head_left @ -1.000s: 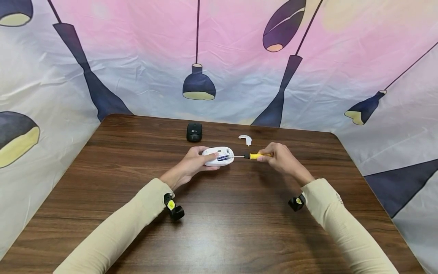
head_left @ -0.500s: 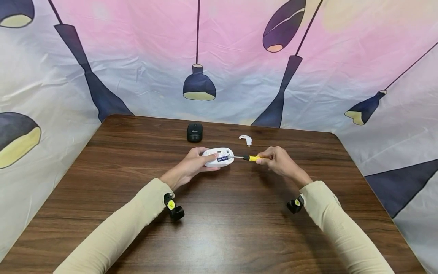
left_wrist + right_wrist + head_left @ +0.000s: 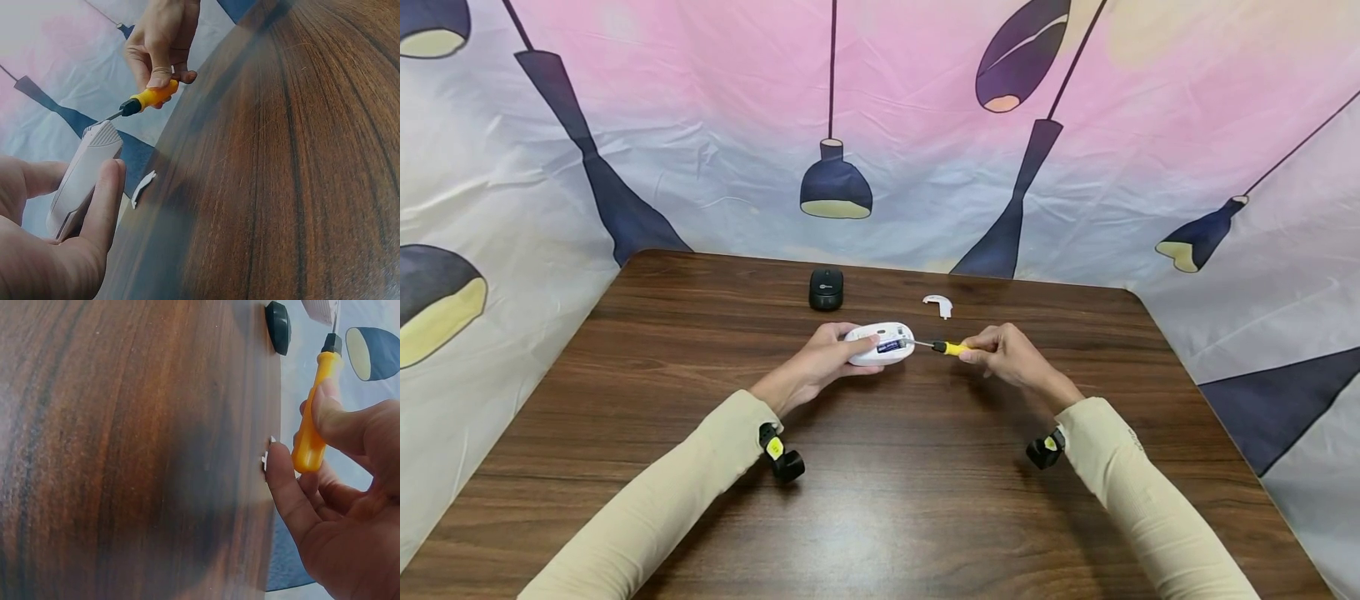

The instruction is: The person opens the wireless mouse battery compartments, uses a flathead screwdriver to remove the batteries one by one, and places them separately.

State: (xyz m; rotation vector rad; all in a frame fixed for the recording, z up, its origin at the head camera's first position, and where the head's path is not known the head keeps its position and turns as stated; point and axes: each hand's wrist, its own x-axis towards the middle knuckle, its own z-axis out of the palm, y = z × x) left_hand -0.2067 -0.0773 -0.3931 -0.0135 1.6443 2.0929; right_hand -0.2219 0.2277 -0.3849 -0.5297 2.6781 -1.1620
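Observation:
My left hand (image 3: 820,362) holds a white computer mouse (image 3: 862,357) with its underside up, thumb on top and fingers beneath. A dark blue battery (image 3: 891,345) lies in its uncovered compartment. In my right hand (image 3: 1011,357) a screwdriver (image 3: 953,348) with a yellow handle and black collar is pinched between thumb and fingers. Its metal shaft points left, the tip at the battery's right end. The left wrist view shows the white mouse (image 3: 81,178) edge-on, raised over the table, with the screwdriver (image 3: 150,99) slanting down to its ribbed end.
A black mouse (image 3: 826,289) stands on the wooden table (image 3: 880,500) behind the left hand. Near the back edge, to its right, lies a white curved cover (image 3: 938,305). A fabric backdrop (image 3: 722,125) printed with lamps hangs behind the table.
The right hand has shifted slightly left and toward me, so the screwdriver now slopes more, handle end lower in the view. The left hand and white mouse stay nearly still.

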